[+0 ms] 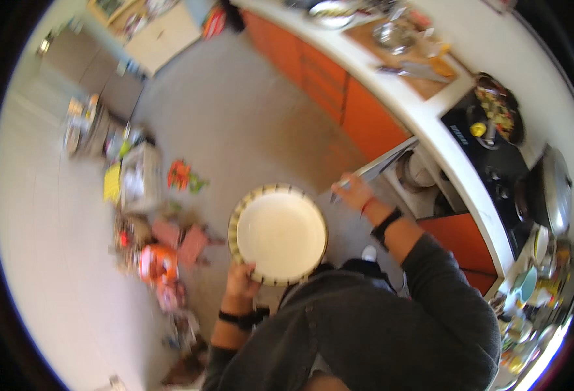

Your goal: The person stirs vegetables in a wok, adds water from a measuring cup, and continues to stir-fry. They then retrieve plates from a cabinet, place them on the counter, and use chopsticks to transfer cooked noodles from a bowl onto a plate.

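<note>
My left hand grips the lower left rim of a large round bowl, cream inside with a dark-striped, yellowish rim. No food shows in the bowl. To the right, my right hand is closed around the edge of a pulled-out drawer or cabinet front below the counter. Pots stand inside that opening. Motion blur hides the exact finger positions.
A white counter curves along the right. On it are a knife on a wooden board, a pan of chopped food on a black stove, and a large metal lid. Bags, a crate and pink stools stand at left.
</note>
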`<state>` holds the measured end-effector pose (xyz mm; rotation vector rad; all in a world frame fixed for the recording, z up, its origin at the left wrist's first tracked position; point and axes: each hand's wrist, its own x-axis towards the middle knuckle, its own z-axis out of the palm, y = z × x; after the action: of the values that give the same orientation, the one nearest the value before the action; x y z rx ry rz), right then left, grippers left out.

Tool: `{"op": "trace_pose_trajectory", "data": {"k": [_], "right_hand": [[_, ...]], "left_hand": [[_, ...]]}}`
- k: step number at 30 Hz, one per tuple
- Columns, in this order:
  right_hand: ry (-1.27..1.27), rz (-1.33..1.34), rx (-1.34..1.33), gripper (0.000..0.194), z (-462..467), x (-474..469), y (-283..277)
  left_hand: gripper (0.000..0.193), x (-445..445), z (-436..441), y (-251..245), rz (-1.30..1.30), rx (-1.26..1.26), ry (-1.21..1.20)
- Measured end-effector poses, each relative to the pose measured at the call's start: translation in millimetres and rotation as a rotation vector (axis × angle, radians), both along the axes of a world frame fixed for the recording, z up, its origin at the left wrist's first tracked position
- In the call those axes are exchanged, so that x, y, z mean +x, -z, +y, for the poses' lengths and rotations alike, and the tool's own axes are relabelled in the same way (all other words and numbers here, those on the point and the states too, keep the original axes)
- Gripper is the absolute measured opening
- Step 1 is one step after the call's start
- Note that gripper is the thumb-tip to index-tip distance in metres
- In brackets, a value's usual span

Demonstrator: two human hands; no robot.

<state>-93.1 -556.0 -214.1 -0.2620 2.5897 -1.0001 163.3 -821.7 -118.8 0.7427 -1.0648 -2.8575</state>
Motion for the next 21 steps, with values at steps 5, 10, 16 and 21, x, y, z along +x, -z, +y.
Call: {"op": "trace_pose_trajectory", "data": {"k": [5, 10, 16, 21], "right_hand": [[-0.29, -0.001, 0.478, 0.063, -11.9, -29.5, 36.4], [-0.395, -0.164, 0.709, 0.058, -14.0, -32.3, 46.4], [-0.428, -0.291, 0.831, 0.057, 61.9, 38.3, 48.0], [-0.121, -0.667, 0.98, 0.064, 151.3, 79.2, 42.0]], "left_hand": [[0.072, -7.5, -13.5, -24.6, 0.084, -0.094, -0.083], [0.073, -18.6, -23.2, -33.5, 0.047, -0.108, -0.116], [0.072, -44.2, -26.8, -21.6, 0.077, -0.055, -0.05], [0.07, -99.6, -20.7, -22.1, 0.07, 0.011, 0.113]]}}
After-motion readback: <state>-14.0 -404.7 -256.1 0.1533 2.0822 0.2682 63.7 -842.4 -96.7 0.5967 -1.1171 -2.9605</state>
